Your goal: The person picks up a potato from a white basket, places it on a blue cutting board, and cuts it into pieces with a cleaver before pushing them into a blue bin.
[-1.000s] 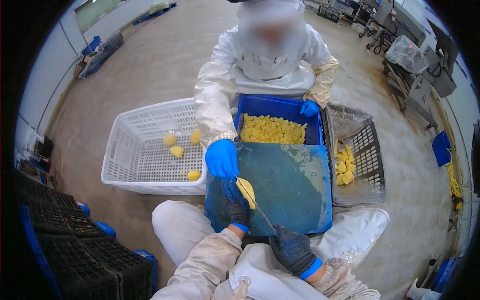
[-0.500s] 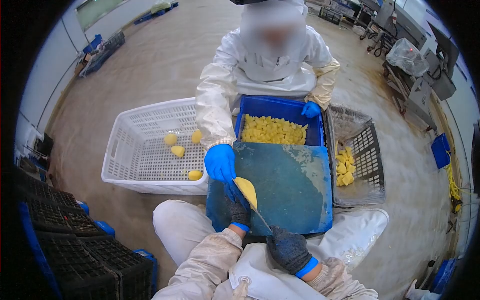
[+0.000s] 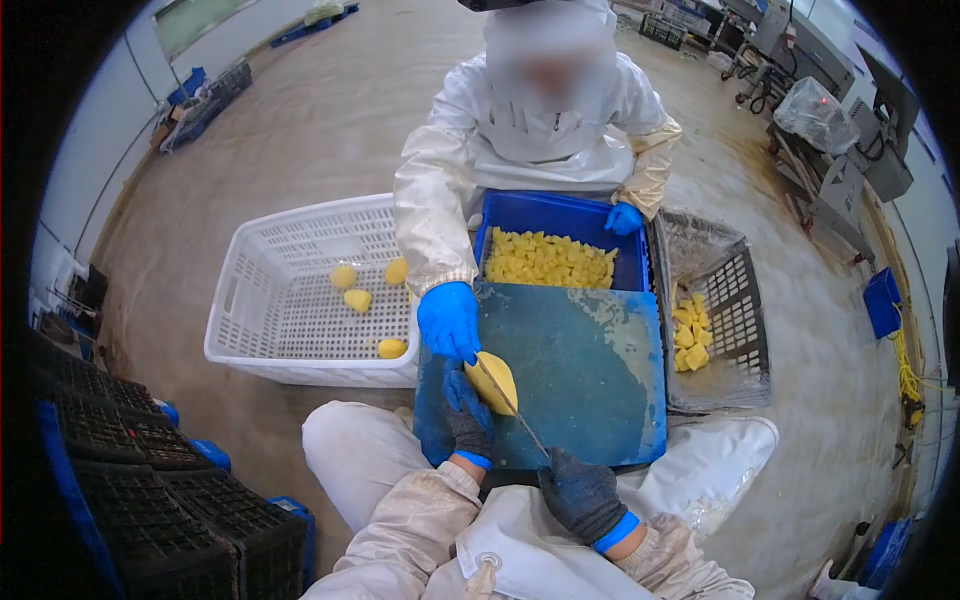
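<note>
My left hand (image 3: 467,412), in a dark glove with blue on the fingers, grips the left side of a yellow peeled potato (image 3: 502,376) at the left part of the blue cutting board (image 3: 580,375). A knife (image 3: 528,430) runs across the potato, its handle end covered by my right hand (image 3: 582,497), which is closed around it in a dark grey glove. A co-worker's blue-gloved hand (image 3: 449,320) reaches down to the potato's far end, close to my left fingers. Whether that hand touches the blade cannot be made out.
Several peeled potatoes lie in a white basket (image 3: 285,370) on the left. Behind the board, a blue bin (image 3: 550,207) holds yellow cubes. Yellow chunks sit in a dark crate (image 3: 738,300) on the right. The co-worker (image 3: 548,150) sits opposite; black crates (image 3: 190,520) stand lower left.
The knife now lies across the potato, with yellow visible on both sides of the blade. My left hand has shifted slightly left and up; the co-worker's hand has moved slightly right.
</note>
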Tool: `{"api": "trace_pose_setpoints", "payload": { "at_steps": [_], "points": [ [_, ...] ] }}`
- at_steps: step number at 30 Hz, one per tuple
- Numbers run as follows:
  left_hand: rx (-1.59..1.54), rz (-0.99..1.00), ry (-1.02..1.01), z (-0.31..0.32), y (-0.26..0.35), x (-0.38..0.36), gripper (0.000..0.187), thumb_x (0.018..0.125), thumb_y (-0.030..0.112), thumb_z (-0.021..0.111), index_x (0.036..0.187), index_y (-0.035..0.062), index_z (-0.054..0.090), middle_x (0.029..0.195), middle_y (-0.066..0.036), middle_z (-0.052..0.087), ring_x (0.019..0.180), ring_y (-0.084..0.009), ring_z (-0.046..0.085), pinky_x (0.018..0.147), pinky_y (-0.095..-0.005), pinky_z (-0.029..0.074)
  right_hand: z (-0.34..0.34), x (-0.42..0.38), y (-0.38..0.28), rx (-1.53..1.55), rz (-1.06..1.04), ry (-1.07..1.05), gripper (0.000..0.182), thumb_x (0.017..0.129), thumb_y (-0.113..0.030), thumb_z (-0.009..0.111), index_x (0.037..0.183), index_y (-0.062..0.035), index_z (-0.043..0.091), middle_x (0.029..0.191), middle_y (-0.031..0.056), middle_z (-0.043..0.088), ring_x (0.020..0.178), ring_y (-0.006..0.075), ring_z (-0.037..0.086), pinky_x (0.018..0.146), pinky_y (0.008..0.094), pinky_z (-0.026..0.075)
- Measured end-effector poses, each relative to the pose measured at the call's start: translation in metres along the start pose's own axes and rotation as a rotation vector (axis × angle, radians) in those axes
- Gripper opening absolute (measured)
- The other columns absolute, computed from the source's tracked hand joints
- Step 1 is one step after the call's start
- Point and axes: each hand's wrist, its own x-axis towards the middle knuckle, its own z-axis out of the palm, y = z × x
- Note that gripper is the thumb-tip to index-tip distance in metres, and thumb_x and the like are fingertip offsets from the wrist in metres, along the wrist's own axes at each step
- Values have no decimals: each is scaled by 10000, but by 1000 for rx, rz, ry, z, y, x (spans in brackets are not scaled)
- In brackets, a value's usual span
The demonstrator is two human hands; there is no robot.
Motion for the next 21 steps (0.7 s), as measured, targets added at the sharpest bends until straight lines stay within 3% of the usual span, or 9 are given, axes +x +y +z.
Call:
{"api": "trace_pose_setpoints", "payload": {
  "at_steps": [2, 4, 7, 12, 21],
  "points": [
    [136, 73, 48, 2, 4, -1, 419, 978, 384, 348, 1208, 52, 455, 1116, -94, 544, 984, -186, 549, 842, -302, 464, 5, -1, 3, 29, -32, 71, 226, 850, -217, 495, 947, -31, 581, 718, 149, 611, 590, 310, 607, 515, 414, 474],
    [-7, -81, -44, 10, 22, -8, 513, 978, 418, 307, 1275, 12, 411, 1175, -115, 511, 1069, -199, 495, 941, -327, 381, 8, -1, 4, 37, -43, 97, 223, 853, -219, 495, 940, -33, 581, 715, 148, 613, 594, 310, 609, 514, 416, 474],
    [21, -94, -35, 8, 20, -8, 464, 981, 396, 321, 1266, 39, 408, 1161, -113, 519, 1044, -202, 527, 898, -317, 440, 6, -2, 2, 42, -33, 95, 224, 856, -226, 497, 933, -33, 581, 713, 149, 614, 602, 313, 611, 518, 421, 474],
    [68, -29, -74, 9, 22, -10, 467, 985, 393, 303, 1282, 44, 392, 1178, -107, 513, 1064, -197, 517, 909, -319, 434, -1, 0, 0, 45, 40, 11, 227, 854, -234, 506, 928, -32, 581, 729, 152, 618, 618, 315, 615, 525, 427, 474],
    [103, -1, -74, 17, 35, -13, 451, 987, 368, 310, 1300, 54, 391, 1211, -104, 501, 1085, -200, 499, 941, -325, 401, 6, -1, 7, 113, 8, 114, 242, 820, -233, 564, 940, -23, 588, 685, 172, 616, 609, 332, 610, 554, 437, 467]
  ]
}}
